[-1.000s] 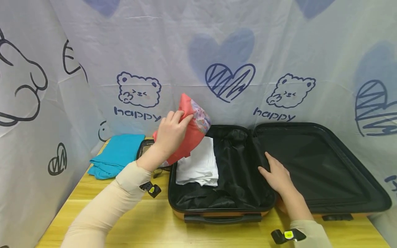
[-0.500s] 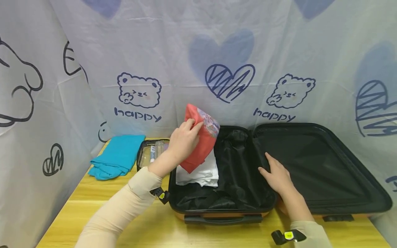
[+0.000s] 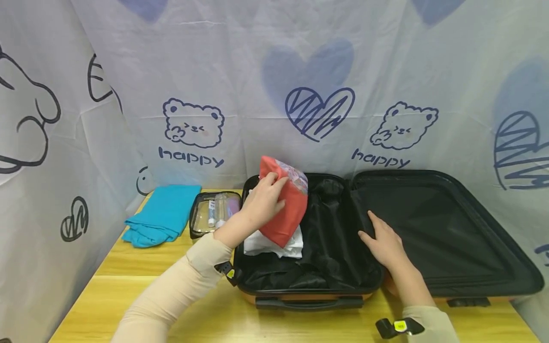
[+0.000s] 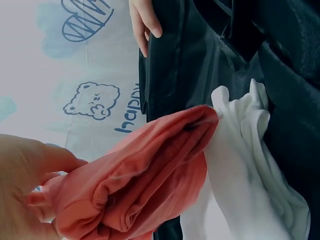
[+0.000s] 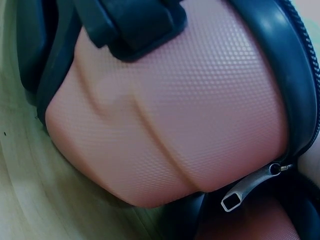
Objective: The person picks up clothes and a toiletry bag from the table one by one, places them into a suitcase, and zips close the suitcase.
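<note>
My left hand (image 3: 263, 200) pinches a folded coral-red garment (image 3: 289, 219) with a floral printed patch, tilted over the left part of an open black-lined suitcase (image 3: 328, 228). Beneath the garment lies folded white clothing (image 3: 253, 245), partly covered by it. In the left wrist view, the thumb and fingers of the left hand (image 4: 25, 180) grip one end of the red garment (image 4: 140, 175), whose other end is against the white clothing (image 4: 245, 170). My right hand (image 3: 386, 245) rests with extended fingers on the suitcase edge where the two halves meet.
Left of the suitcase stands a clear pouch with a black rim (image 3: 192, 224), holding small tubes and bottles. Folded teal clothing (image 3: 167, 209) lies farther left. The lid (image 3: 442, 228) lies open at right. A metal zipper pull (image 5: 245, 187) hangs beside the suitcase's textured shell (image 5: 165, 115).
My left hand has carried the red garment rightward and down, from above the pouch to the white clothing. The pouch has come into view. My right hand has stayed in place.
</note>
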{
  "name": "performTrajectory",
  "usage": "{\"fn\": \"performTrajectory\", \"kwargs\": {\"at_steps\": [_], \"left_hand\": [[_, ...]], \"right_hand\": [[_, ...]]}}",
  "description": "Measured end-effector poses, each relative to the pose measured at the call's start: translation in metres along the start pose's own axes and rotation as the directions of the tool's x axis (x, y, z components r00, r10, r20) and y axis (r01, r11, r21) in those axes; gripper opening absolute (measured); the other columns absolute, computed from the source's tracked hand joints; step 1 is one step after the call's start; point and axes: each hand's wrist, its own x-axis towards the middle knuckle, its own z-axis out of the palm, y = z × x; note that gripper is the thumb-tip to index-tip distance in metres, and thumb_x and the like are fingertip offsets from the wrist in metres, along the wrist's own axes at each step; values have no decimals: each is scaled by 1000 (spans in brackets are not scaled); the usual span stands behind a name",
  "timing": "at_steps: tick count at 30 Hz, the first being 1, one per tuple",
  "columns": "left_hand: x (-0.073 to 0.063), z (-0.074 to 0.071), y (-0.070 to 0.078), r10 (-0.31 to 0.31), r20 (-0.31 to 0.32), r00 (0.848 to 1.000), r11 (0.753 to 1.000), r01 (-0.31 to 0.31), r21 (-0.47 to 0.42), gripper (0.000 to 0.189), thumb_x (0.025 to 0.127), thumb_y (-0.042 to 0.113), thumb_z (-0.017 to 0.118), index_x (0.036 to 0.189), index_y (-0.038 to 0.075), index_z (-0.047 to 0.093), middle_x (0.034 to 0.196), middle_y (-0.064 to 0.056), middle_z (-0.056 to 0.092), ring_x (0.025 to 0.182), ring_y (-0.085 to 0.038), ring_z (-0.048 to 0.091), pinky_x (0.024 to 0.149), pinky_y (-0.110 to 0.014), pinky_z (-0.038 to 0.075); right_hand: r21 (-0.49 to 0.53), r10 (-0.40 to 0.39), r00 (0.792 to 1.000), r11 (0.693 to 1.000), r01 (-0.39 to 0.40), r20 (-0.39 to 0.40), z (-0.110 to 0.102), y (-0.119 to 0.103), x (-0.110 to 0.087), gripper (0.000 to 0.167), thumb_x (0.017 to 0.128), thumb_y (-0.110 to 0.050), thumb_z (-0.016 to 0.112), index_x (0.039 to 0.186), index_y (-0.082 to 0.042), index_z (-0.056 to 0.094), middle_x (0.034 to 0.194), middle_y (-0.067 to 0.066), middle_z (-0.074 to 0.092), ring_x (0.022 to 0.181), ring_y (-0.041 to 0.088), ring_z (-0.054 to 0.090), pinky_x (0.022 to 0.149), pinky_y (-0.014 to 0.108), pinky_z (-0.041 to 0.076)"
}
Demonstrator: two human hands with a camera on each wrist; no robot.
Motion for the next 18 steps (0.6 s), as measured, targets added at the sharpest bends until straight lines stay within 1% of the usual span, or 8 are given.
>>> {"fn": "performTrajectory", "kwargs": {"at_steps": [3, 8, 11, 13, 15, 16, 17, 18], "left_hand": [[1, 0, 0, -4, 54, 999, 1000, 5, -27, 52, 77, 9, 79, 125, -1, 61, 106, -17, 59, 92, -31, 61, 83, -42, 53], [7, 2, -3, -29, 144, 989, 998, 36, -43, 54, 79, 12, 79, 128, -1, 60, 112, -18, 60, 98, -31, 62, 88, -42, 54], [11, 0, -4, -63, 191, 979, 994, 80, -81, 57, 80, 12, 78, 131, -1, 58, 120, -19, 58, 104, -31, 62, 90, -42, 53], [14, -2, -5, -80, 232, 969, 988, 108, -107, 60, 81, 11, 77, 135, -3, 54, 127, -20, 55, 111, -31, 61, 93, -42, 53], [16, -5, -6, -96, 292, 952, 984, 135, -115, 61, 82, 12, 75, 137, -3, 52, 133, -20, 51, 115, -31, 60, 94, -42, 53], [17, -6, -7, -105, 330, 938, 982, 149, -112, 61, 83, 12, 75, 137, -4, 51, 135, -19, 49, 115, -30, 59, 93, -42, 53], [18, -7, -8, -116, 374, 920, 982, 164, -99, 60, 84, 12, 74, 137, -3, 51, 137, -19, 48, 116, -30, 59, 93, -42, 53], [18, -8, -9, -124, 423, 898, 982, 173, -80, 59, 85, 13, 73, 138, -3, 51, 139, -19, 47, 116, -30, 59, 93, -43, 53]], "right_hand": [[4, 2, 1000, 1000, -2, 1, 0, 0, 0, 73, 99, -37, 49, 156, -5, 16, 156, 31, 22, 142, 52, 22, 108, 72, 19], [5, 0, 1000, 1000, 0, -1, -1, 1, 1, 73, 99, -37, 49, 156, -4, 16, 156, 31, 22, 142, 52, 22, 108, 72, 19], [0, -3, 1000, 1000, 3, -5, -1, 2, 1, 73, 99, -37, 49, 155, -4, 17, 156, 31, 23, 141, 52, 23, 108, 72, 19], [-4, -5, 1000, 1000, 5, -5, 0, 3, 2, 73, 99, -37, 49, 155, -4, 17, 156, 30, 23, 141, 51, 23, 107, 72, 20], [-4, -7, 1000, 1000, 7, -5, 0, 3, 2, 73, 99, -38, 48, 156, -5, 17, 156, 30, 23, 141, 51, 23, 108, 72, 19], [-4, -7, 1000, 1000, 7, -7, 1, 3, 3, 73, 99, -38, 48, 156, -5, 17, 156, 30, 23, 142, 51, 23, 108, 72, 19], [-2, -8, 1000, 1000, 8, -10, 1, 4, 3, 73, 99, -38, 48, 156, -5, 17, 156, 30, 23, 142, 51, 23, 108, 71, 19], [-1, -9, 1000, 1000, 9, -11, 1, 4, 3, 73, 99, -38, 49, 156, -5, 17, 156, 30, 23, 142, 51, 23, 108, 71, 19]]}}
